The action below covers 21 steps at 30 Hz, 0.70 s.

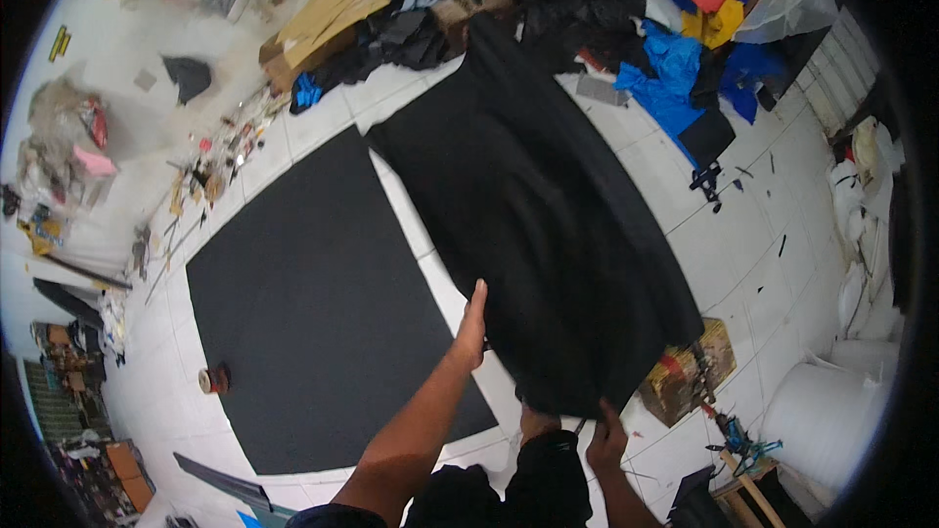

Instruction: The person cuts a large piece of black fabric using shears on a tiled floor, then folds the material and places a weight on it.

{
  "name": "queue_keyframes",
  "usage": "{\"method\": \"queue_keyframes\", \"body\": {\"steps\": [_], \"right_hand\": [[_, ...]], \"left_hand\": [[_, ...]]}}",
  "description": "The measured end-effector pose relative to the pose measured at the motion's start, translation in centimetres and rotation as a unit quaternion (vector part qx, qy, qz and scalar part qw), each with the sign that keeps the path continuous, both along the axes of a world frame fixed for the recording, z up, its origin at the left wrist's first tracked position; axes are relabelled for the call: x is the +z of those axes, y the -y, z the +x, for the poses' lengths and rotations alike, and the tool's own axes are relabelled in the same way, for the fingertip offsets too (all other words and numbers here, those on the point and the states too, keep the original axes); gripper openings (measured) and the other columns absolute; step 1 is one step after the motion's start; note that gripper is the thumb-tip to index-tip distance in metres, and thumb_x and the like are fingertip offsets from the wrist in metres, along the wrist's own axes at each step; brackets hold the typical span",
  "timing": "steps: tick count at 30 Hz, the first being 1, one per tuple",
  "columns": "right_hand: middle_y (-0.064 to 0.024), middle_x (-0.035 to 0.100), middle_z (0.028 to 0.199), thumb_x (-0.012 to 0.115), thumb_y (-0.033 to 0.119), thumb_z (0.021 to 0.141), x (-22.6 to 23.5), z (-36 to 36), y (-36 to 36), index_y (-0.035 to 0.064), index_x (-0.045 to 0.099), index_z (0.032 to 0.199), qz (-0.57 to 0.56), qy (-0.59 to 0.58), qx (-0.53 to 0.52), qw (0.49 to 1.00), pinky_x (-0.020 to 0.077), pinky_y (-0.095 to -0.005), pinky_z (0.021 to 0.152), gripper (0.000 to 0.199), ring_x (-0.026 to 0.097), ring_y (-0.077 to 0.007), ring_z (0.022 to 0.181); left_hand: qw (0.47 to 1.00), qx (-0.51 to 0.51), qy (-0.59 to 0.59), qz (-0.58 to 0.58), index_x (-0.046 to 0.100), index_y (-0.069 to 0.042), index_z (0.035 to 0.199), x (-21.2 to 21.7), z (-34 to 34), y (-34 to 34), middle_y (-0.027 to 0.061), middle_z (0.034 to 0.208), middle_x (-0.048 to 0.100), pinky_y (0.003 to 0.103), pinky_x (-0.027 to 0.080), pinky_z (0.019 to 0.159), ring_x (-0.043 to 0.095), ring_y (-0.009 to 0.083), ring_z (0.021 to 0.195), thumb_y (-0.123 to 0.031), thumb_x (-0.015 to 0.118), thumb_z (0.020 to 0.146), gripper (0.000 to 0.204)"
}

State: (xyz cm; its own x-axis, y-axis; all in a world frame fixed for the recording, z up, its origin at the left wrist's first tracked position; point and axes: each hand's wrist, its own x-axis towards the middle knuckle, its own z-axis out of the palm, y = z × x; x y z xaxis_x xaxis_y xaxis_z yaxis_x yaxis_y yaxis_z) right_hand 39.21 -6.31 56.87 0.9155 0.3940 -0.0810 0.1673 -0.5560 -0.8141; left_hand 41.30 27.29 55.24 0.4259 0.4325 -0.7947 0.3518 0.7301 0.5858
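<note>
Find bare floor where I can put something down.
A wide patch of floor lies right of the black cloth, above the box and left of the white bags, barring scraps. A narrow strip separates cloth and grey sheet, partly behind the left hand. The scrap heap crowds the top.

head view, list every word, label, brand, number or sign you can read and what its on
None can be read.
Right black sheet: no print shows.
Left black sheet: no print shows.
Box: any print is too blurred to read.
Spool: too small to read.
</note>
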Motion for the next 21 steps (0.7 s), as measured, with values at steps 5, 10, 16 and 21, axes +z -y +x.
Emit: {"method": "queue_keyframes", "body": {"steps": [5, 10, 16, 21], "right_hand": [[-0.0275, 0.056, 0.127, 0.07, 0.039, 0.083, 9.2, 4.3, 0.7, -0.0022, 0.048, 0.133, -0.102, -0.222, 0.173, 0.954, 0.0435, -0.047, 0.1, 0.068, 0.056, -0.0407, 0.117], [-0.028, 0.042, 0.142, 0.077, 0.066, 0.067, 17.4, 9.7, -12.5, -0.0018, 0.028, 0.147, -0.12, -0.284, 0.256, 0.916, 0.0386, -0.0473, 0.106, 0.116, 0.047, -0.0414, 0.128], [-0.0253, 0.066, 0.101, 0.066, 0.017, 0.078, 15.5, 6.6, -21.3, 0.0023, 0.056, 0.122, -0.184, -0.095, -0.034, 0.978, 0.0493, -0.0509, 0.085, 0.047, 0.063, -0.0451, 0.097], [-0.0188, 0.07, 0.093, 0.064, 0.019, 0.079, 26.0, 0.9, -23.8, 0.0076, 0.065, 0.111, -0.14, -0.15, -0.126, 0.971, 0.0534, -0.0467, 0.075, 0.034, 0.067, -0.0408, 0.087]], "left_hand": [[0.999, -0.021, -0.03, 0.039, 0.053, 0.006, 0.126, 0.1, 5.9, -1.1, 0.0182, 0.117, 0.063, 0.039, 0.047, 0.092, 0.06, 0.0325, 0.105, -0.013, 0.064, 0.08, 0.051], [0.996, -0.021, 0.041, 0.075, 0.059, 0.007, 0.117, 5.6, 4.2, 0.0, 0.0157, 0.111, 0.066, 0.038, 0.048, 0.088, 0.062, 0.028, 0.098, -0.004, 0.065, 0.08, 0.04], [0.988, -0.062, 0.107, -0.09, 0.059, 0.004, 0.114, 16.4, 6.1, -2.7, 0.0112, 0.112, 0.064, 0.037, 0.044, 0.093, 0.059, 0.0257, 0.102, -0.019, 0.064, 0.086, 0.036], [0.957, 0.096, 0.219, -0.166, 0.054, -0.004, 0.12, 13.8, 5.6, -19.1, 0.013, 0.126, 0.059, 0.053, 0.03, 0.11, 0.049, 0.0343, 0.124, -0.027, 0.064, 0.084, 0.045]]}}
